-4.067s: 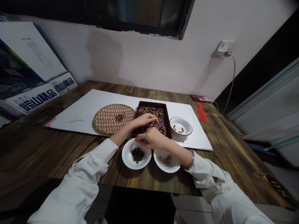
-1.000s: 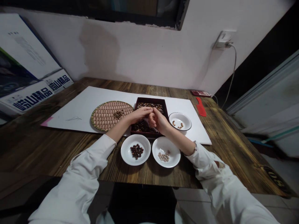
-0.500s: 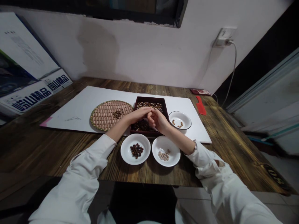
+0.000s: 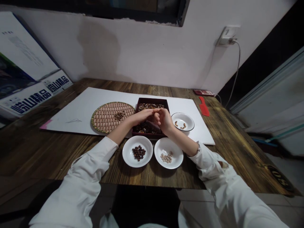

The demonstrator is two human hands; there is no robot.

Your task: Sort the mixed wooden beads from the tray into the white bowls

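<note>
My left hand (image 4: 144, 116) stretches over the dark red box (image 4: 168, 106), its fingers extended and its palm out of sight. Against its fingertips is my right hand (image 4: 164, 120), fingers curled in; whatever they hold, if anything, is hidden. Under both hands the box contains many small multicoloured beads (image 4: 154, 106), lighter in the far part and darker in the near part. Close to my wrists stand two white bowls: the left bowl (image 4: 126, 153) has dark brown beads (image 4: 139, 153), the right bowl (image 4: 175, 161) pale beads (image 4: 166, 157).
Left of the box lies a round woven tray (image 4: 102, 117) with brown beads. A rimmed white bowl (image 4: 187, 119) with several amber pieces stands to the right. The white board (image 4: 68, 110) lies beneath them. Farther right are a red scraper (image 4: 204, 107) and a phone (image 4: 203, 92).
My right hand has shifted slightly right and turned, its fingers now less plainly visible. My left hand stays nearly in place. Bowls, tray and box look the same.
</note>
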